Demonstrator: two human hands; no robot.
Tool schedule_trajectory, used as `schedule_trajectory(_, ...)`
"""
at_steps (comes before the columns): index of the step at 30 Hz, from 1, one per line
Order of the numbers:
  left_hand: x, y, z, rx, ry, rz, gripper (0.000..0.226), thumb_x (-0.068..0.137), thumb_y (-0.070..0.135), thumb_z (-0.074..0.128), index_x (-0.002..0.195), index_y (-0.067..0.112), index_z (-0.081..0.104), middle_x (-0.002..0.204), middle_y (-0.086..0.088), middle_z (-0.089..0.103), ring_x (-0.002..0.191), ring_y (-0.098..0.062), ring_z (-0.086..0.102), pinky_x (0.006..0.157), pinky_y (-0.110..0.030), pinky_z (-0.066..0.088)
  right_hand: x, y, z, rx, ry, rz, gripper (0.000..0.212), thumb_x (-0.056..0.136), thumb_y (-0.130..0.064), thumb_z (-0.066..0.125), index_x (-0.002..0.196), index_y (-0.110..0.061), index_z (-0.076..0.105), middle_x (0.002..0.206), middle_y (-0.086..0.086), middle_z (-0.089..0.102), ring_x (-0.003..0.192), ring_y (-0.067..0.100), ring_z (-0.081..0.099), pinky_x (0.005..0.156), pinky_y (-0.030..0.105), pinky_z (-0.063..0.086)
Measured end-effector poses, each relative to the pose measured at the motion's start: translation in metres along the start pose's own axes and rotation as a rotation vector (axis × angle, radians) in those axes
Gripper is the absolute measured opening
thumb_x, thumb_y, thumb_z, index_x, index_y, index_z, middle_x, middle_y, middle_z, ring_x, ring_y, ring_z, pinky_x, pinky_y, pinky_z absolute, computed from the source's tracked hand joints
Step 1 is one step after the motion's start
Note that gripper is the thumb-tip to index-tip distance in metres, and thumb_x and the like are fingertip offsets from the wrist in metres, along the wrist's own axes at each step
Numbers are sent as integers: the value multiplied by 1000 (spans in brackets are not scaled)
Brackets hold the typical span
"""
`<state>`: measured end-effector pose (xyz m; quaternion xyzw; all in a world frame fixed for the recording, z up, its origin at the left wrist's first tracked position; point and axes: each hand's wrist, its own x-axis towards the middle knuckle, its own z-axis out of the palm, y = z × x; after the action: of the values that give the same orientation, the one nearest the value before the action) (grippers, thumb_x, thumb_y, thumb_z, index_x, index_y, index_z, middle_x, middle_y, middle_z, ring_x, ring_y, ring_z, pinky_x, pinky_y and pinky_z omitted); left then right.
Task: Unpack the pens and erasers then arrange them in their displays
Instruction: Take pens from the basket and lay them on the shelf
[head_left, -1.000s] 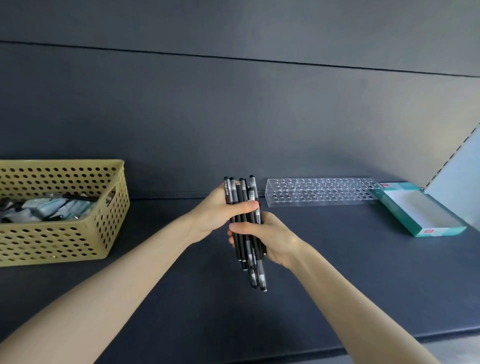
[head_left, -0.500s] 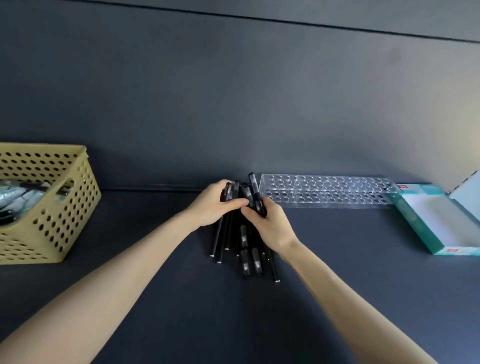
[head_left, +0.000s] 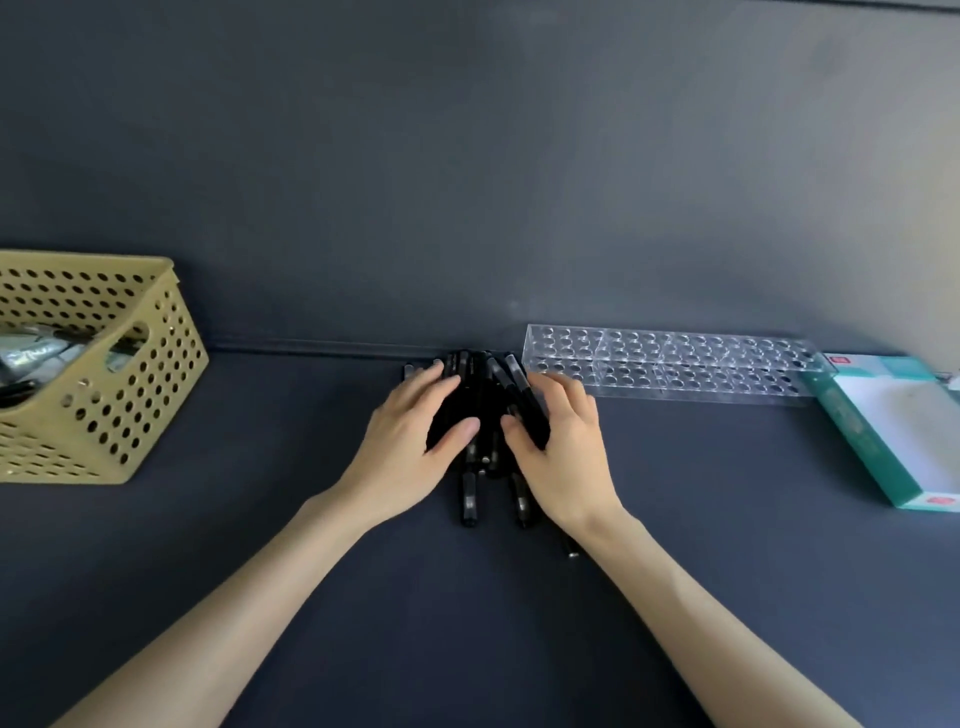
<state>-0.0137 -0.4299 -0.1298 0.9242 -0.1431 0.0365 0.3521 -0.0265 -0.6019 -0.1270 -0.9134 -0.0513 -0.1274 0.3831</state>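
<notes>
Dark slate-blue wall (head_left: 467, 156) fills the upper half of the frame and meets a matching flat surface (head_left: 260, 571) along a seam across the middle. Two bare forearms rise from the bottom corners and converge at the centre, the left forearm (head_left: 234, 597) from lower left and the right forearm (head_left: 701, 613) from lower right.

At the left edge stands a yellow perforated basket (head_left: 130, 415) with silvery packets (head_left: 31, 353) inside. Right of centre, against the wall, lies a long clear display rack (head_left: 675, 364) dotted with round holes. An opened teal-and-white box (head_left: 857, 447) sits at the far right, just beside the rack's end.

The left hand (head_left: 410, 447) lies palm down, fingers stretched nearly straight toward the wall and thumb angled inward, resting on the black pens (head_left: 470, 499) without clasping them. The right hand (head_left: 566, 457) mirrors it, fingers reaching toward the rack's near end, thumb turned inward; whether it pinches a pen cannot be told. The pens lie fanned on the surface at frame centre, under and between both hands, just left of the rack.
</notes>
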Motion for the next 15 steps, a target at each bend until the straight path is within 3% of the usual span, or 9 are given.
schedule_trajectory(3,-5,-1,6,83,-30,48,54,96,42,46,144,20,38,158,4,19,146,-12,8,117,-32,9,-9,8,-8,-1,-129,-24,47,89,-19,59,134,-13,48,140,-5,41,129,15,32,94,3,15)
schedule_trajectory(6,-8,-2,7,99,-32,70,56,94,49,37,142,20,43,157,4,22,146,-11,9,119,-33,7,-15,11,-11,3,-159,-30,46,90,-14,57,136,-14,47,143,-6,39,131,12,35,101,10,21)
schedule_trajectory(12,-22,-1,5,65,-46,111,69,87,66,34,143,25,39,154,15,22,143,0,10,115,-22,1,-5,2,0,52,-38,58,35,90,-21,61,124,-14,58,115,-3,53,100,14,55,86,14,36)
schedule_trajectory(15,-26,0,5,107,-96,122,80,81,73,30,147,28,31,152,20,14,142,3,3,114,-19,-5,-2,-5,7,84,-45,87,39,92,-29,58,128,-14,56,117,0,54,99,14,54,84,13,35)
